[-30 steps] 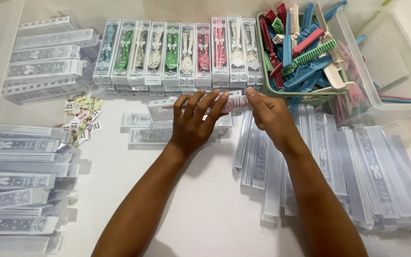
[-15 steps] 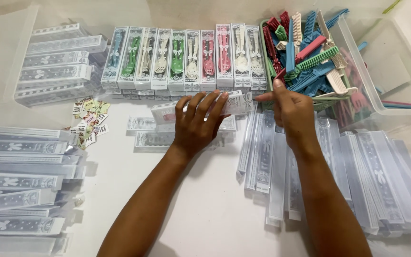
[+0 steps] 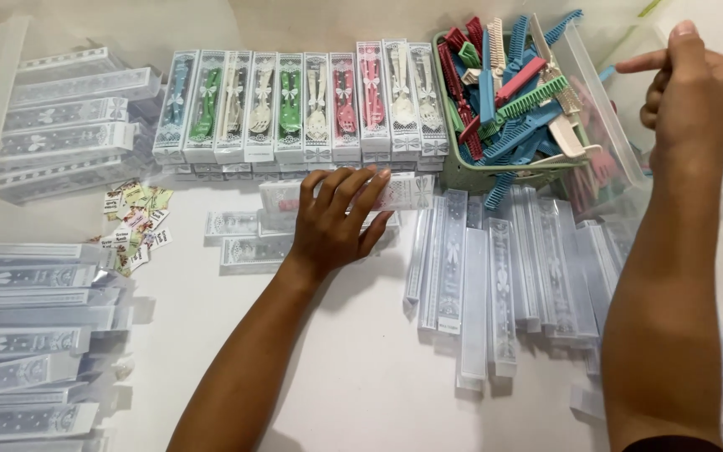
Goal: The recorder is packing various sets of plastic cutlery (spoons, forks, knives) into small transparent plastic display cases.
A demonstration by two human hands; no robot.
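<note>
My left hand [image 3: 335, 219] lies palm down on a clear plastic box [image 3: 402, 192] with a pink utensil inside, pressing it onto the white table. My right hand [image 3: 691, 87] is raised over a clear plastic bin [image 3: 629, 159] at the right, fingers loosely curled with the index finger pointing left, and it holds nothing. A row of filled boxes [image 3: 303, 100] with blue, green, cream and pink spoon-and-fork sets stands upright behind my left hand. A green basket [image 3: 462, 172] full of coloured folding combs sits between the row and my right hand.
Flat empty clear boxes [image 3: 495, 268] lie fanned out under my right forearm. More empty boxes are stacked at the left edge [image 3: 27, 326] and back left [image 3: 69, 117]. A small heap of printed paper labels [image 3: 134, 222] lies left of centre.
My right hand let go of the box end and rose to the right, over the clear bin. My left hand stays on the box.
</note>
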